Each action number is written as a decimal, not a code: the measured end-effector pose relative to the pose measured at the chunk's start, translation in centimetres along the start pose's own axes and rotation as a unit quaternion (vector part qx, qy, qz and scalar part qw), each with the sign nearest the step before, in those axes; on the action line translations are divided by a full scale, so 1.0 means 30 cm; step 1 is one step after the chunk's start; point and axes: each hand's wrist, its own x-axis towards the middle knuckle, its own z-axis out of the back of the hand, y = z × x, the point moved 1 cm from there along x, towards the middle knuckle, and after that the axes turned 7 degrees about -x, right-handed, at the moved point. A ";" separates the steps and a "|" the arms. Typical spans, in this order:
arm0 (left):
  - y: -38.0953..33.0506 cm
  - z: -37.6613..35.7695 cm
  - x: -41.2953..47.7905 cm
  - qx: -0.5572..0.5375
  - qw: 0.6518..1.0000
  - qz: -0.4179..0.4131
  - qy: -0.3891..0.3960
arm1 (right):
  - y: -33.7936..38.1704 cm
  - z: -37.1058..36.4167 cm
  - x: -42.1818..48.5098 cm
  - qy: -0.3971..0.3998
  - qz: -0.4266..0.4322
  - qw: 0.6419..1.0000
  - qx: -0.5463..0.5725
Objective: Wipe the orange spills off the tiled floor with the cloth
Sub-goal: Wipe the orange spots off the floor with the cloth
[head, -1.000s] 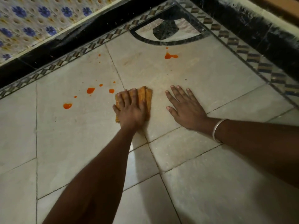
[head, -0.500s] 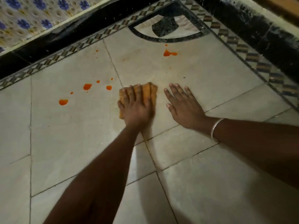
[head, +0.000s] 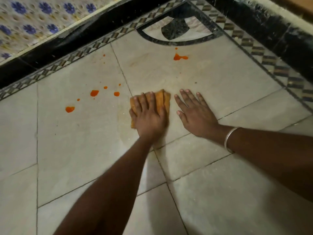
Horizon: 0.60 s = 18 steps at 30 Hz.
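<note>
Orange cloth (head: 160, 100) lies on the floor (head: 84, 141) under the left grip (head: 149, 119), whose straight fingers press it flat; it has slid right since a second ago, away from the spills (head: 94, 92), towards the flat, empty right grip (head: 194, 114)

Dim indoor light, soft shadows, slight blur

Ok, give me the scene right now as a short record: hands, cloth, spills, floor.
left hand: flat on the cloth, pressing it down
right hand: flat on the floor beside the cloth, holding nothing
cloth: orange, folded, under the left hand
drops: orange cluster to the left of the cloth, not wiped
blot: larger orange spill ahead, near the dark inlay
bangle: silver, on the right wrist
</note>
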 end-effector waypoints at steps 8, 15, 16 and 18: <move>0.134 0.011 -0.200 -0.007 0.989 0.139 -0.048 | 0.003 -0.006 0.002 0.000 -0.005 1.000 -0.002; -0.001 -0.006 -0.121 0.008 0.999 -0.011 0.029 | 0.000 0.003 0.004 0.008 -0.002 1.000 -0.010; 0.018 0.013 -0.068 0.014 0.999 -0.024 0.034 | -0.003 0.006 0.003 0.009 0.000 1.000 -0.011; 0.081 0.057 0.011 0.012 0.999 0.003 0.037 | -0.003 0.012 0.004 0.009 0.003 1.000 -0.007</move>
